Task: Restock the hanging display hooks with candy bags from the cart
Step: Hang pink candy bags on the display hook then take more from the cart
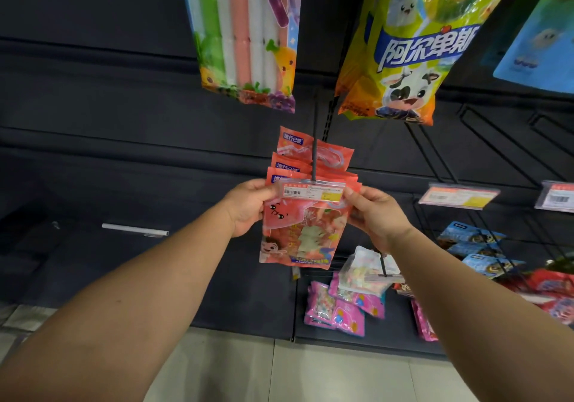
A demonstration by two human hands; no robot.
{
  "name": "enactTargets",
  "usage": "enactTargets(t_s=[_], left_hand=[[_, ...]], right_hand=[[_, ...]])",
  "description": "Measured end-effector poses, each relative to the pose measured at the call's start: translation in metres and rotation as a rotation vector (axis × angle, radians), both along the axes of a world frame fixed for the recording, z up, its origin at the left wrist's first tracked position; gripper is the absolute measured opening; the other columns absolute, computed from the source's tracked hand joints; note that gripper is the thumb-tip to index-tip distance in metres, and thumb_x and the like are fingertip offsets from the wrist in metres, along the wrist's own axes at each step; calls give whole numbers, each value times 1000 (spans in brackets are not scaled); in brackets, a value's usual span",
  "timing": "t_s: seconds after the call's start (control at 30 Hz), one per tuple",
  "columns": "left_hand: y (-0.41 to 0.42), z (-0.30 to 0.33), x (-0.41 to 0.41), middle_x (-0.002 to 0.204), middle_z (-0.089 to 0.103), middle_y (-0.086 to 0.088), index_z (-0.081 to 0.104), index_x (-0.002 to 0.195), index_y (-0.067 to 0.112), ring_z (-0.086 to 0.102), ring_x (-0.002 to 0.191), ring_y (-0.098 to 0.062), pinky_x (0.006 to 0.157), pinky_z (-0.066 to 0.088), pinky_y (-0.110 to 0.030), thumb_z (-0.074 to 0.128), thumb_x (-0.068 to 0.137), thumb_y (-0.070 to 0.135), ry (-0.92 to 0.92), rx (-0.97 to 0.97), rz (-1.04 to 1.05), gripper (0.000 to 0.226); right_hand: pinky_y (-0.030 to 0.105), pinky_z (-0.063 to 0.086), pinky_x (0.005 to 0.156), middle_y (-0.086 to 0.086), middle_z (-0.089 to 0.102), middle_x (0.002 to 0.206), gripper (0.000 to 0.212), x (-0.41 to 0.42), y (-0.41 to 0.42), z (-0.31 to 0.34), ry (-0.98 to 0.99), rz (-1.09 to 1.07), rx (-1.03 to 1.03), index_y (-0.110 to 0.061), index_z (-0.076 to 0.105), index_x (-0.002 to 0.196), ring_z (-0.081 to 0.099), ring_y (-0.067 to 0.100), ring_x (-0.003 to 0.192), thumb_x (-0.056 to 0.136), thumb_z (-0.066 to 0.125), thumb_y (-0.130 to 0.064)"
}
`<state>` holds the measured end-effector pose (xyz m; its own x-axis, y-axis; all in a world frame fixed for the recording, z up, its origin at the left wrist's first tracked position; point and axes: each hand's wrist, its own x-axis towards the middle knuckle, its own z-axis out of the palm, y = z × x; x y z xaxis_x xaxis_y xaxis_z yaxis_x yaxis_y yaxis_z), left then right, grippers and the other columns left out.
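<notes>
A pink-red candy bag (298,233) hangs in front of me at the tip of a black display hook (314,159). My left hand (248,207) pinches its upper left corner and my right hand (377,212) pinches its upper right corner. Several matching red bags (310,156) sit further back on the same hook. A clear price tag holder (312,191) at the hook's end covers the top edge of the held bag. The cart is out of view.
Above hang a bag of coloured sticks (242,35) and a yellow-green lollipop bag (416,47). Low right, pink candy bags (344,308) and blue bags (475,246) hang on other hooks with price tags (456,198). Dark back panel (124,153); tiled floor (310,370) below.
</notes>
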<state>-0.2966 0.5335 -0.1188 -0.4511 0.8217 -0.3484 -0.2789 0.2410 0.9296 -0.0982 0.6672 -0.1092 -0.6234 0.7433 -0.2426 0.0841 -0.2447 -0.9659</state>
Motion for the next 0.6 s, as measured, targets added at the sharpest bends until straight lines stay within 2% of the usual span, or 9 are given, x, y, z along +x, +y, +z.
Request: enactTargets(t_s=[0.07, 0.23, 0.3, 0.37, 0.43, 0.5, 0.57, 0.6], left_hand=[[5, 1, 2, 98, 75, -4, 68, 101, 17, 70, 92, -20, 78, 53, -34, 63, 96, 23, 9, -29, 35, 9], [13, 0, 6, 104, 75, -5, 69, 107, 18, 71, 95, -21, 75, 55, -33, 66, 95, 27, 46, -109, 111, 16], [13, 1, 6, 106, 75, -4, 68, 109, 17, 71, 92, -17, 74, 55, -30, 66, 95, 30, 153, -141, 122, 19], [12, 1, 5, 106, 73, 1, 68, 112, 15, 68, 88, -11, 72, 53, -25, 69, 93, 31, 304, -167, 117, 25], [6, -1, 7, 106, 68, 5, 65, 117, 14, 64, 88, -7, 67, 46, -17, 72, 90, 28, 423, -191, 90, 31], [-5, -9, 6, 120, 65, 0, 59, 128, 13, 62, 104, -13, 78, 48, -19, 75, 87, 28, 514, -246, 64, 47], [-23, -19, 0, 137, 58, -4, 52, 138, 14, 57, 122, -20, 99, 47, -30, 77, 85, 33, 575, -335, 59, 61], [-35, -22, -4, 141, 55, -6, 50, 141, 15, 55, 126, -22, 104, 45, -33, 76, 86, 35, 604, -380, 49, 63]], right_hand=[[22, 56, 63, -3, 77, 82, 10, -3, 1, 2, -3, -40, 10, -16, 70, 91, 72, 9, 72, 95, 62, -20], [26, 55, 65, -6, 76, 75, 13, -11, 1, -1, -65, -109, 43, -18, 69, 86, 72, 8, 67, 96, 62, -20], [30, 56, 70, -5, 76, 75, 11, -13, 2, -1, -65, -149, 71, -17, 70, 85, 71, 10, 68, 94, 65, -21], [25, 53, 69, -6, 74, 79, 9, -11, 2, -3, -88, -207, 157, -15, 70, 92, 67, 6, 67, 89, 72, -24], [22, 47, 68, -6, 68, 88, 28, -4, -1, -13, -281, -262, 276, -14, 64, 101, 62, 7, 75, 84, 77, -32], [29, 45, 71, -3, 61, 88, 36, 3, -12, -29, -558, -197, 329, -13, 59, 99, 58, 16, 80, 81, 78, -38], [30, 45, 70, 1, 62, 85, 27, 0, -28, -46, -722, 49, 333, -16, 62, 91, 57, 18, 76, 82, 77, -37], [28, 43, 70, 2, 64, 90, 22, -8, -38, -52, -765, 185, 364, -18, 66, 94, 57, 18, 76, 84, 75, -36]])
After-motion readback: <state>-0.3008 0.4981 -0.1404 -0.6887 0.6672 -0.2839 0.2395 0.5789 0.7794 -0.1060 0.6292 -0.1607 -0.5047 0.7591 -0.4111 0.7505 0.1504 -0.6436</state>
